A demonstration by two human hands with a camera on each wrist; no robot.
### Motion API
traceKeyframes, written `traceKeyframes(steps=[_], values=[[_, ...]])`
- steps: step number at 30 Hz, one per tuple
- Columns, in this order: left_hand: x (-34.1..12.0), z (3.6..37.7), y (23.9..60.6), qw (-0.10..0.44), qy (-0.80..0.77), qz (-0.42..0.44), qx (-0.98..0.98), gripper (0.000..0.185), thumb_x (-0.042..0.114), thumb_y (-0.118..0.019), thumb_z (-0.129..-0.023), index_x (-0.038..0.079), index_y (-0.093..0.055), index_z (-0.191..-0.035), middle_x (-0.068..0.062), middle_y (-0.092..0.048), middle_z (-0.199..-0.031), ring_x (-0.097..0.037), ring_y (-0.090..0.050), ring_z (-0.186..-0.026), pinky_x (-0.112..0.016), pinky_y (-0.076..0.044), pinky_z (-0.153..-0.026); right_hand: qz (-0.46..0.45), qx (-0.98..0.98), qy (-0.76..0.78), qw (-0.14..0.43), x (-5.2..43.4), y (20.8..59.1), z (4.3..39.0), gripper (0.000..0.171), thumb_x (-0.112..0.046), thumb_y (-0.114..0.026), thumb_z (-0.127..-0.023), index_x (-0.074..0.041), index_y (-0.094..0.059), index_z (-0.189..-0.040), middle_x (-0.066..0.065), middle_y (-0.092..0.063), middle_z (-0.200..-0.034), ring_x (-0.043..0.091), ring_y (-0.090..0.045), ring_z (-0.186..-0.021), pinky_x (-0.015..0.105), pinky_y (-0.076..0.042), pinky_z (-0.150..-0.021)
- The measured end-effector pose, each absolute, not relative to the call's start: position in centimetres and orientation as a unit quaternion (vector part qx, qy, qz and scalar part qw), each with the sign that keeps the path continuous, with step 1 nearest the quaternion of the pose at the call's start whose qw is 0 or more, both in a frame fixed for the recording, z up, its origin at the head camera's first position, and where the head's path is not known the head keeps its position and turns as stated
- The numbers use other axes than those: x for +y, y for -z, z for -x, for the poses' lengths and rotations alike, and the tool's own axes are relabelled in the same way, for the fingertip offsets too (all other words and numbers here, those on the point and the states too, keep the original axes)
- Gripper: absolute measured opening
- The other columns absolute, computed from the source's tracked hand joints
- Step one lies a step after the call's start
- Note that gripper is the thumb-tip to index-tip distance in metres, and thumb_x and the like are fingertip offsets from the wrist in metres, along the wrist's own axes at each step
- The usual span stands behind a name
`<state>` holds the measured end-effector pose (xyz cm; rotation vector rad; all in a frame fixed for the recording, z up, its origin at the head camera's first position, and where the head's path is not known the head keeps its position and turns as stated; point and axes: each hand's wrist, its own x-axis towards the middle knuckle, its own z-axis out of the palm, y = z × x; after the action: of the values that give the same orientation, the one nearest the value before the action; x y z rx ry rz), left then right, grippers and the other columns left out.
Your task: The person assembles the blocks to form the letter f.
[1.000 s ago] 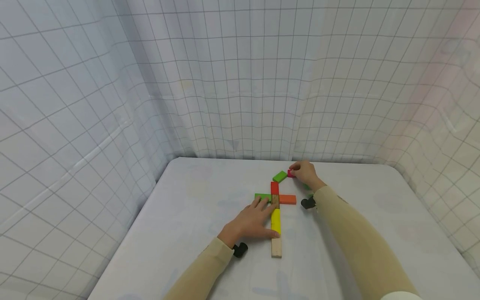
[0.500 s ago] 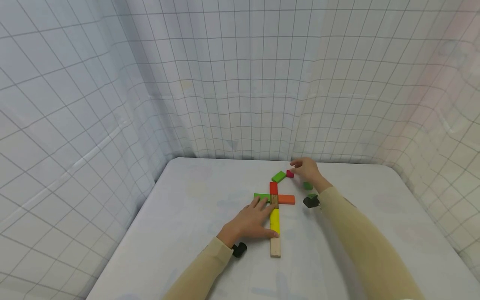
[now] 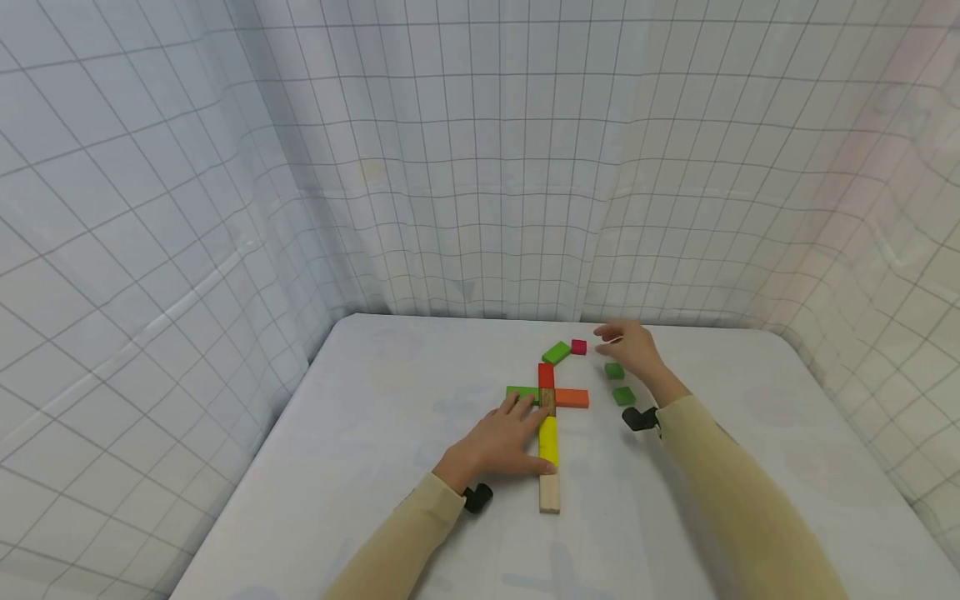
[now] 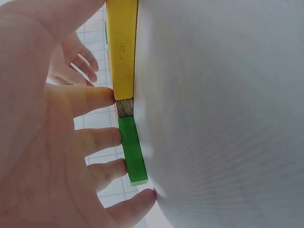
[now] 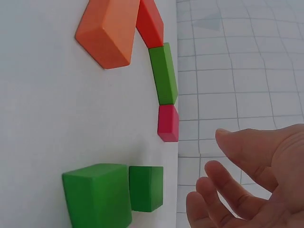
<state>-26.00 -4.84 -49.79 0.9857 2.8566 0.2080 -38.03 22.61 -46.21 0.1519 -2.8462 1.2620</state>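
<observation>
The person's right hand (image 3: 636, 350) hovers above the white table (image 3: 375, 433) with fingers loosely spread and relaxed, grasping nothing. Just beyond its fingertips lies a small magenta wooden cube (image 3: 578, 347), apart from the hand and touching the end of a slanted green wooden block (image 3: 557, 352). Two small green wooden cubes (image 3: 614, 370) sit under and beside the hand, one behind the other.

The left hand (image 3: 501, 442) lies flat, fingers straight, pressing against a cross of flat wooden blocks: its fingertips touch a green rectangular block (image 3: 522, 392) and a dark brown centre block (image 3: 548, 402), with a yellow rectangular block (image 3: 549, 442) along its thumb side. A red block (image 3: 547, 376) continues the line away from the person, an orange block (image 3: 572, 399) forms the right arm, and a pale plain-wood block (image 3: 550, 492) ends it nearest the person.
</observation>
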Motion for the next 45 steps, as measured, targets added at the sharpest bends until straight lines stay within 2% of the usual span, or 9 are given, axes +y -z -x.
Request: traceKeyframes(steps=[6,15,21,32,45], values=[[-4.9,26.1,50.0,0.053,-0.067,-0.33,0.94,0.096,0.082,-0.039,-0.068,0.028,-0.022,-0.145,-0.006,-0.013,-0.15,-0.031,-0.008,-0.136,-0.051,-0.028,-0.1,-0.048,-0.915,-0.4,0.002,23.9,47.1,37.0,0.034,-0.019,-0.064,-0.085,-0.009,-0.061,-0.117,0.012,-0.058,-0.114,0.027,-0.053,-0.101,0.041,-0.046,-0.08],[-4.9,26.1,50.1,0.053,-0.063,-0.331,0.94,0.096,0.083,-0.037,-0.067,0.028,-0.021,-0.145,-0.006,-0.014,-0.15,-0.031,-0.008,-0.136,-0.05,-0.028,-0.1,-0.045,-0.919,-0.391,-0.026,25.7,49.0,36.5,0.031,-0.025,-0.062,-0.087,-0.014,-0.062,-0.116,0.006,-0.057,-0.114,0.026,-0.051,-0.104,0.045,-0.041,-0.086],[-4.9,25.9,49.8,0.054,-0.07,-0.329,0.94,0.095,0.081,-0.039,-0.068,0.028,-0.022,-0.145,-0.006,-0.014,-0.15,-0.032,-0.009,-0.135,-0.051,-0.028,-0.1,-0.057,-0.927,-0.368,-0.04,26.2,49.6,36.4,0.031,-0.026,-0.062,-0.087,-0.015,-0.063,-0.115,0.006,-0.056,-0.115,0.026,-0.051,-0.103,0.045,-0.042,-0.085],[-5.0,25.8,49.7,0.052,-0.077,-0.332,0.939,0.094,0.081,-0.04,-0.069,0.027,-0.023,-0.145,-0.007,-0.014,-0.15,-0.032,-0.01,-0.135,-0.051,-0.028,-0.1,-0.067,-0.931,-0.358,-0.03,26.1,49.7,36.0,0.028,-0.02,-0.064,-0.085,-0.014,-0.063,-0.113,0.009,-0.056,-0.113,0.027,-0.05,-0.102,0.043,-0.042,-0.082],[-4.9,25.7,49.7,0.056,-0.071,-0.329,0.94,0.095,0.081,-0.041,-0.068,0.028,-0.021,-0.145,-0.007,-0.013,-0.15,-0.032,-0.008,-0.136,-0.051,-0.026,-0.101,-0.064,-0.92,-0.385,-0.023,26.3,49.5,35.7,0.024,-0.018,-0.068,-0.082,-0.015,-0.064,-0.105,0.006,-0.058,-0.107,0.026,-0.052,-0.099,0.04,-0.045,-0.08]])
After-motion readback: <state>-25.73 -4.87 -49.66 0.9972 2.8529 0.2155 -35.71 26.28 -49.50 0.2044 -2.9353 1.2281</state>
